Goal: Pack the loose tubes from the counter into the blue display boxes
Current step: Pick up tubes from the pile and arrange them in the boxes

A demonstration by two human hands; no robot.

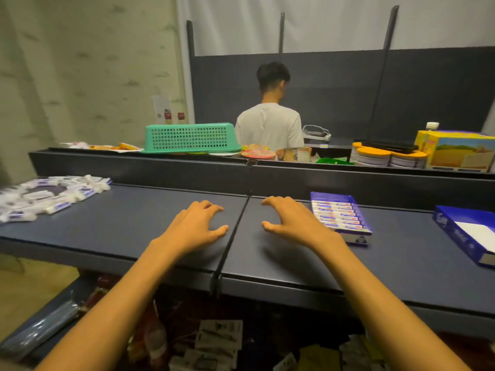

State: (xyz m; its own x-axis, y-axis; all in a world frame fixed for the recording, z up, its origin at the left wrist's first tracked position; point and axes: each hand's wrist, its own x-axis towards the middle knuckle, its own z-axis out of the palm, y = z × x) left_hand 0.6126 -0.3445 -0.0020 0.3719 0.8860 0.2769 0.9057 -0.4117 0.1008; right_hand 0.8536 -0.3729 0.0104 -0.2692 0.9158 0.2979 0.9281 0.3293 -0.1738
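Both hands empty over the dark counter, tubes and boxes out to either side.

Left hand [197, 223] and right hand [288, 219] hover palm-down, side by side, on either side of the seam [235, 231] that splits the counter [134, 226]; fingers spread and loosely curled, gripping nothing. Heap of loose tubes [51, 195], white with blue print, lies well left of the left hand near the counter's far edge. Filled blue display box [341, 214], a row of tubes packed inside, sits just beside the right hand. Second blue display box [466, 234], white floor showing, lies farther right, well apart, cut by the frame edge. Beyond the hands, on a raised ledge: overturned green basket [190, 137]; a person in a white shirt [269, 125] facing away.
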